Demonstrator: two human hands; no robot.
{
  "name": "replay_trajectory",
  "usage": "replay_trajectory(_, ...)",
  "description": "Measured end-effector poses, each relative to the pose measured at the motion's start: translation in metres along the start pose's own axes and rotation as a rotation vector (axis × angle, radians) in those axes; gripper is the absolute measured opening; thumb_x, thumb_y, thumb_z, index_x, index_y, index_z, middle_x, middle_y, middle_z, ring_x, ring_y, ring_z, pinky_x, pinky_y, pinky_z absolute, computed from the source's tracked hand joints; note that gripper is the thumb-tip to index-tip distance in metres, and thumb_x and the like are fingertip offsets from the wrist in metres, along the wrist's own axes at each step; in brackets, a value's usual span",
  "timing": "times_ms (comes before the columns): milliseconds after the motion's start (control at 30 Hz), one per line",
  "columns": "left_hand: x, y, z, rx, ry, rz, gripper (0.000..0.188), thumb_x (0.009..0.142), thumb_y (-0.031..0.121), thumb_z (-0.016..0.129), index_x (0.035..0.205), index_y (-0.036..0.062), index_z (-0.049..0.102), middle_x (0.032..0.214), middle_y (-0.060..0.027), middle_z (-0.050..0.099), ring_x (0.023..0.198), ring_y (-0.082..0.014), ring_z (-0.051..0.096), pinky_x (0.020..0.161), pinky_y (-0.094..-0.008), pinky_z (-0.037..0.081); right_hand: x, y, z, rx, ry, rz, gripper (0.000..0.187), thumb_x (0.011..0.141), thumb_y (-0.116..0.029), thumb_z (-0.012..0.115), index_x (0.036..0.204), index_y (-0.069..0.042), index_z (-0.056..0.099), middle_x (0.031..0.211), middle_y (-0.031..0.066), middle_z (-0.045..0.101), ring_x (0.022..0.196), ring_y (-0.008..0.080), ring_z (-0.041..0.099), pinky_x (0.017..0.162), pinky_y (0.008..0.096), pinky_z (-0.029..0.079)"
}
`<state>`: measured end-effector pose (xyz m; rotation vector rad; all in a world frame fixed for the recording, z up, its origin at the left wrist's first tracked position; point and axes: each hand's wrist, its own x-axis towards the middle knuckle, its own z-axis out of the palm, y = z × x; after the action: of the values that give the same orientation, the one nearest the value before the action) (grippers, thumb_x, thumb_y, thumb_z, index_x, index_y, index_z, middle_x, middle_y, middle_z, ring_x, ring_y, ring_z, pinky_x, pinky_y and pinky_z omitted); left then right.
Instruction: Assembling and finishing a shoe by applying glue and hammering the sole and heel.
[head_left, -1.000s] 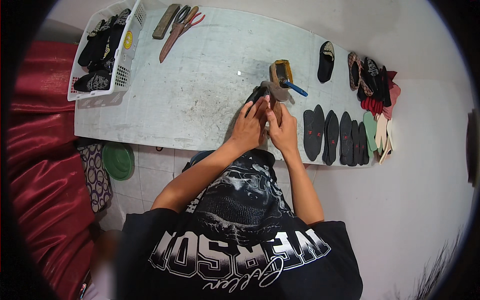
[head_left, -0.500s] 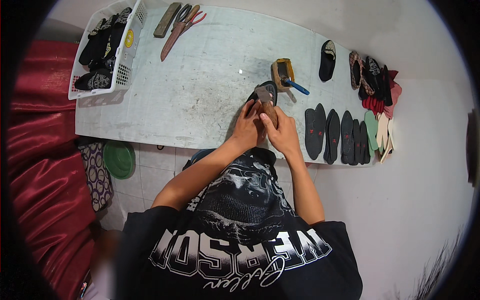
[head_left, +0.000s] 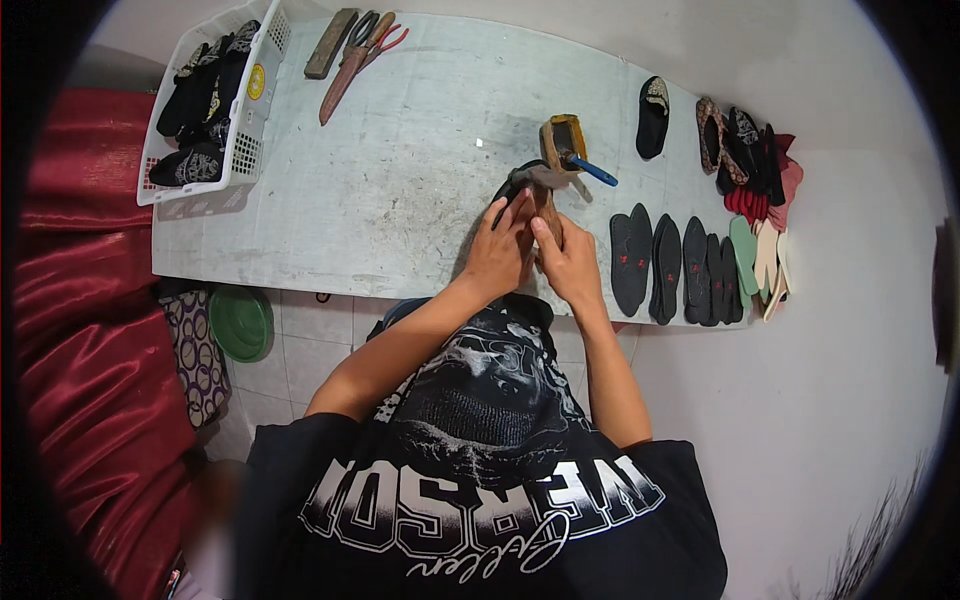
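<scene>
In front of me on the table, my left hand (head_left: 499, 242) holds a black shoe (head_left: 510, 187), its fingers bent along the shoe's near part. My right hand (head_left: 570, 262) is wrapped round the wooden handle of a hammer (head_left: 547, 212). The hammer's grey head, smeared by motion, is over the shoe's far end and hides part of it. I cannot tell whether the head touches the shoe. Just beyond the shoe stands a yellowish open tin (head_left: 563, 133), with a blue-handled brush (head_left: 590, 168) resting in it and its handle sticking out.
Far left, a white basket (head_left: 250, 130) holds black patterned shoes. Beside it lie a rectangular block (head_left: 331, 44), scissors, red-handled pliers (head_left: 388, 42) and a sheathed blade (head_left: 342, 88). On the right are several dark soles (head_left: 630, 262), a black shoe (head_left: 653, 120), more shoes and pale green soles (head_left: 742, 255).
The hammer's head has shifted slightly toward the shoe's far end and tilted, now blurred. My right hand has moved a little with it; my left hand keeps its hold on the shoe.
</scene>
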<state>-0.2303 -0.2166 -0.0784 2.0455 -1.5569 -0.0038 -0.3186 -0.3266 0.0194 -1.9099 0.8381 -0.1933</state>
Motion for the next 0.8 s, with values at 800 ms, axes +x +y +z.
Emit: replay_trajectory(800, 0.011, -0.005, -0.012, -0.016, 0.135, -0.001, 0.048, 0.095, 0.019, 0.061, 0.14, 0.001, 0.058, 0.156, -0.0106, 0.051, 0.142, -0.0236, 0.048, 0.115, -0.0433, 0.034, -0.009, 0.03, 0.009, 0.23, 0.19, 0.057, 0.036, 0.105, -0.031, 0.063, 0.094, 0.003, 0.065, 0.067, 0.0105, 0.063, 0.06, 0.0158, 0.058, 0.058, 0.0371, 0.046)
